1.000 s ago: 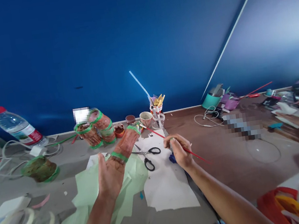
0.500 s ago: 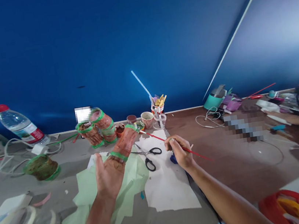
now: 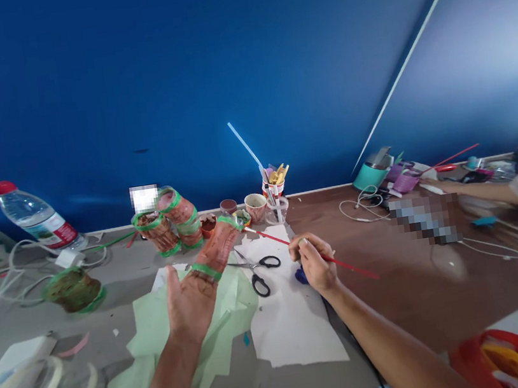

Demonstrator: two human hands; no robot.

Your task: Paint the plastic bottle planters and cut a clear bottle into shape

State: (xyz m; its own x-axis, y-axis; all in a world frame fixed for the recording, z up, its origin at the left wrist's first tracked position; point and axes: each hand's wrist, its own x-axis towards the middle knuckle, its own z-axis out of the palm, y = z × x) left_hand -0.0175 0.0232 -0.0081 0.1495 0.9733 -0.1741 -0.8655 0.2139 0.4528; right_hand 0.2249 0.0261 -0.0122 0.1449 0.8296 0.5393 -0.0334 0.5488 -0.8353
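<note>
Brown cylinder with green bands [image 3: 218,248]: located above the light green sheets, tilted, with its far end directed up and to the right.

Surroundings, largest first. A blue partition [image 3: 243,80] stands behind the tabletop [image 3: 387,285], which has a grey section on the left and a brown section on the right. A white sheet [image 3: 293,337] lies near the junction of these sections. Light green sheets [image 3: 149,322] lie beside it on the left. A red-capped plastic bottle [image 3: 36,219] stands tilted in view at the far left.

Left hand [image 3: 191,303]: supports the cylinder at its near end. The thumb is extended clear; the fingers are largely hidden, and whether they sit inside or behind the cylinder cannot be told.

Right hand [image 3: 316,264]: fingers closed around the handle of a red paintbrush [image 3: 272,238]. The brush tip is at the cylinder's far green band; contact cannot be confirmed.

Black-handled scissors [image 3: 252,269] lie on the white sheet, blades slightly parted. A patterned paper cup [image 3: 256,210] stands beyond them.
</note>
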